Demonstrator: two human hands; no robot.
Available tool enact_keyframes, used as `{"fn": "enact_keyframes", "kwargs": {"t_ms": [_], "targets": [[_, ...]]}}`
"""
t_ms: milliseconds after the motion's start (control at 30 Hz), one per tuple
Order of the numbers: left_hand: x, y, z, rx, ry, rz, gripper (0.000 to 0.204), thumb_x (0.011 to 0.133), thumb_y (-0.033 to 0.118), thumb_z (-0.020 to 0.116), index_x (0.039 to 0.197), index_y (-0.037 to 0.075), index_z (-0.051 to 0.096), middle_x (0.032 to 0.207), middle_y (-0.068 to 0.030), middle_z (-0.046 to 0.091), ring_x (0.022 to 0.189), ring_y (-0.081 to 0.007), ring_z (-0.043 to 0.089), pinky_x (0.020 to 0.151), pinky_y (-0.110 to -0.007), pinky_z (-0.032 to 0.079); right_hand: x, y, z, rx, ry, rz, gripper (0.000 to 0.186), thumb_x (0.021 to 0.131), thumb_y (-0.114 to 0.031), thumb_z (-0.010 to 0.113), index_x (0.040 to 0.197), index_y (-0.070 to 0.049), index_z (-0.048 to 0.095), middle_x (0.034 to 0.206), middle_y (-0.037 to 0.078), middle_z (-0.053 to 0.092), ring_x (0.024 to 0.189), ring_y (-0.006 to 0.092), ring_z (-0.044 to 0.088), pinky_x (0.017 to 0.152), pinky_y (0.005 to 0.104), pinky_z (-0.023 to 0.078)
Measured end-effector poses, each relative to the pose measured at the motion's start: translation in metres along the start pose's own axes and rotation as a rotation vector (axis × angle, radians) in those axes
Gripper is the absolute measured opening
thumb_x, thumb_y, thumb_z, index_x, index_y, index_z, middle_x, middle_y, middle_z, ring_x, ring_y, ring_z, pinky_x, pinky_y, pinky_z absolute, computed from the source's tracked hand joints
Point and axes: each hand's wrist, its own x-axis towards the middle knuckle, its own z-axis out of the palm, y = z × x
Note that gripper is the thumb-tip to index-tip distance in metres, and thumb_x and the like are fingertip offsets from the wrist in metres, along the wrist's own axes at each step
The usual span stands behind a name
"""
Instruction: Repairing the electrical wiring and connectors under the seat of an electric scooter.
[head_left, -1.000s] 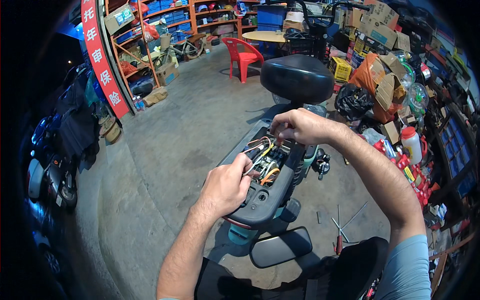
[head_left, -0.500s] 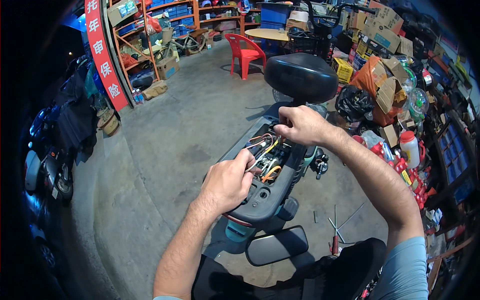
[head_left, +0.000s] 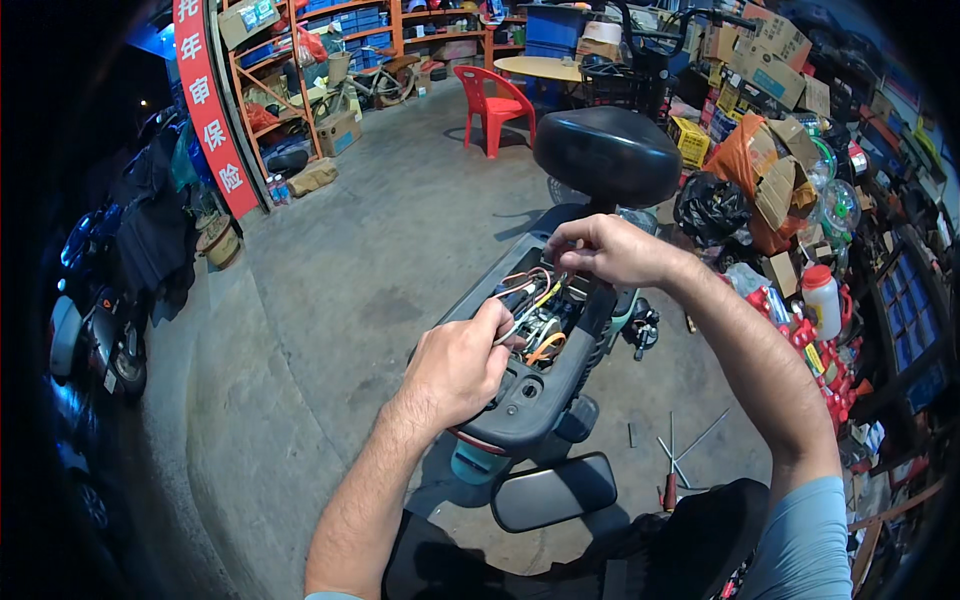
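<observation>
An electric scooter's open body compartment (head_left: 583, 372) lies in front of me, packed with wires and connectors. My left hand (head_left: 455, 365) is closed on pale wires (head_left: 508, 333) at the compartment's near left side. At its far end, my right hand (head_left: 612, 250) reaches down with curled fingers beside a yellow wire (head_left: 550, 291); whatever the fingertips pinch is hidden. An orange wire loop (head_left: 546, 346) sits near the right wall. Beyond my right hand rises the scooter's black saddle (head_left: 607, 155).
A black flat pad (head_left: 555, 491) lies near my legs. Right of it on the floor are a red-handled screwdriver (head_left: 670, 488) and thin rods. A red chair (head_left: 494, 112) stands farther back. Boxes, bags and bottles crowd the right side; parked scooters (head_left: 112, 340) line the left.
My right hand's fingers have shifted and loosened from a tighter curl at the compartment's far end. My left hand keeps its hold on the wires. The view has shifted slightly.
</observation>
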Motion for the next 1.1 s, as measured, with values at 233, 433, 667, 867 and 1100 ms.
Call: {"fn": "enact_keyframes", "kwargs": {"t_ms": [233, 433, 667, 867, 1100], "targets": [[0.000, 0.000, -0.002, 0.032, -0.005, -0.019, 0.013, 0.089, 0.003, 0.060, 0.099, 0.003, 0.051, 0.089, -0.0152, 0.074, 0.081, -0.0340, 0.071, 0.069, -0.043, 0.052, 0.001, -0.004, 0.010, -0.250, 0.086, 0.113, 0.032, 0.094, -0.030, 0.056, 0.104, -0.002, 0.067, 0.090, 0.014, 0.074, 0.096, 0.0334, 0.070, 0.086, 0.0469, 0.055], [0.001, 0.005, 0.001, -0.044, 0.021, -0.021, 0.010, 0.089, 0.000, 0.059, 0.094, 0.001, 0.050, 0.081, -0.0161, 0.071, 0.071, -0.0287, 0.070, 0.062, -0.037, 0.050, -0.003, 0.013, 0.000, 0.264, -0.123, 0.067, 0.037, 0.094, -0.037, 0.064, 0.102, -0.001, 0.067, 0.090, 0.016, 0.074, 0.090, 0.0349, 0.071, 0.081, 0.0449, 0.056], [0.001, 0.002, 0.003, -0.051, 0.012, -0.012, 0.008, 0.090, -0.002, 0.057, 0.093, 0.000, 0.049, 0.074, -0.0126, 0.063, 0.086, -0.0266, 0.075, 0.066, -0.037, 0.053, -0.003, 0.005, 0.014, -0.179, 0.091, 0.153, 0.042, 0.093, -0.041, 0.064, 0.110, -0.003, 0.068, 0.094, 0.017, 0.073, 0.095, 0.0362, 0.070, 0.087, 0.0461, 0.055], [0.001, -0.002, 0.002, -0.075, -0.018, -0.030, 0.016, 0.088, 0.001, 0.060, 0.100, 0.002, 0.050, 0.091, -0.0168, 0.074, 0.089, -0.0374, 0.071, 0.073, -0.044, 0.054, -0.007, 0.011, -0.003, 0.022, -0.038, -0.009, 0.037, 0.090, -0.035, 0.067, 0.112, -0.004, 0.069, 0.093, 0.016, 0.074, 0.094, 0.0312, 0.072, 0.087, 0.0432, 0.055], [0.000, -0.002, 0.003, -0.068, 0.010, -0.029, 0.016, 0.088, 0.002, 0.061, 0.100, 0.002, 0.051, 0.088, -0.0181, 0.072, 0.085, -0.0389, 0.070, 0.072, -0.045, 0.053, -0.007, -0.003, 0.005, -0.161, 0.021, 0.133, 0.031, 0.095, -0.033, 0.060, 0.108, -0.006, 0.069, 0.089, 0.012, 0.075, 0.093, 0.0314, 0.071, 0.085, 0.0438, 0.055]]}}
